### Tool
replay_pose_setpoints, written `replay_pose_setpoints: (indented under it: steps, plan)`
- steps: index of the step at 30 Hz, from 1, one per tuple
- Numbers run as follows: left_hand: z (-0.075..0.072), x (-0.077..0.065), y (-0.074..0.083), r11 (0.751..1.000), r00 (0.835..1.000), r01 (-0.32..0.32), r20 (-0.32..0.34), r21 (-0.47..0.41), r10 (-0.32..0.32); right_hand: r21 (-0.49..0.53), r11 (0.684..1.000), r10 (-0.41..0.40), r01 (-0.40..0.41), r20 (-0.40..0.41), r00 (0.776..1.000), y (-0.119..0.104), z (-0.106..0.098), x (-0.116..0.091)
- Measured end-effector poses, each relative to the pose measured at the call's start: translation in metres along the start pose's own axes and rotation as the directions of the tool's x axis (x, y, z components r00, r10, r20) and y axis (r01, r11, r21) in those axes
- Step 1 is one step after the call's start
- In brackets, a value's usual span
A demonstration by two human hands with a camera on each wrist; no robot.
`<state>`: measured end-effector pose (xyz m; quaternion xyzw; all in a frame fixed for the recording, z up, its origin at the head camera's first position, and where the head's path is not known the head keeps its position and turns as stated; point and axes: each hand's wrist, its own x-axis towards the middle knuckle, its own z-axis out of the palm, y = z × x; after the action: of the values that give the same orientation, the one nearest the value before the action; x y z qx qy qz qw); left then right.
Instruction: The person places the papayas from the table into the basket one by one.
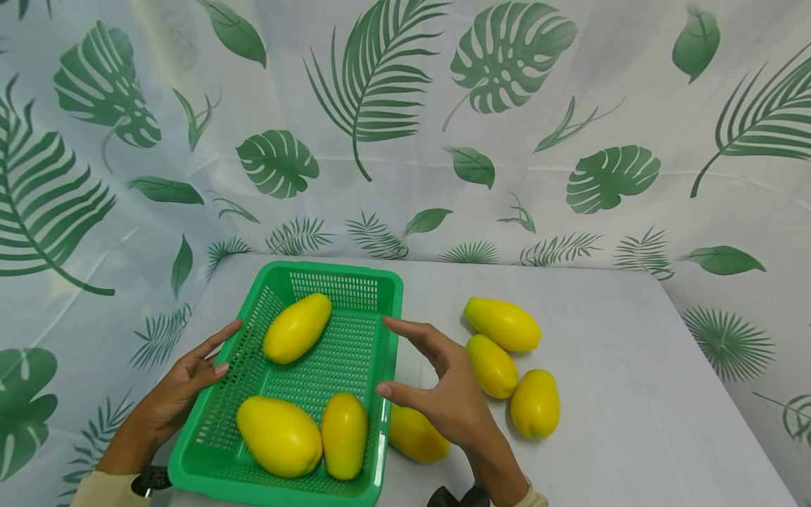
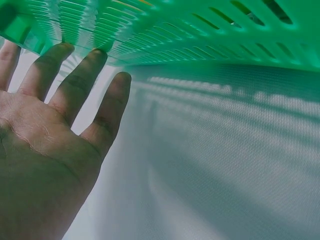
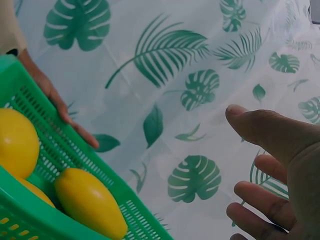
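A green plastic basket [image 1: 317,338] holds three yellow mangoes: one at the far left [image 1: 298,328], a large one at the near left [image 1: 280,436] and a smaller one at the near right [image 1: 345,435]. My left hand [image 1: 180,394] is at the basket's left side. In the left wrist view its fairly straight, spread fingers [image 2: 80,85] touch the slotted wall from outside. My right hand [image 1: 450,384] is beside the right rim, thumb and index finger spread apart, nothing between them. In the right wrist view that hand [image 3: 280,170] stands apart from the basket.
One mango [image 1: 417,435] lies right of the basket, partly hidden by the right hand. Three more mangoes [image 1: 503,324] lie grouped farther right on the white table cover [image 1: 633,394]. A leaf-patterned sheet [image 1: 405,162] hangs behind and at the left.
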<state>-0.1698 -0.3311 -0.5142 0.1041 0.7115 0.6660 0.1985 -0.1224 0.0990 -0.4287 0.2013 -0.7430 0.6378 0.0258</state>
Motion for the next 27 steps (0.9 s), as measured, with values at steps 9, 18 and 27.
replay_pose_setpoints:
  steps: [9,18,27]
  plan:
    - [0.0,0.0,0.002,1.0,1.0,0.011,-0.004,0.004,-0.011,-0.01,0.999,0.033,-0.034,-0.018,0.999,0.004,-0.004,-0.008]
    - [0.002,0.0,0.005,0.999,1.0,0.026,0.005,0.021,-0.026,0.006,0.998,0.06,-0.06,-0.025,0.998,0.011,-0.006,-0.015]
    - [-0.002,-0.002,0.0,1.0,0.999,0.015,0.038,-0.021,-0.014,-0.002,0.994,0.106,-0.106,-0.042,0.993,0.017,-0.006,-0.023]
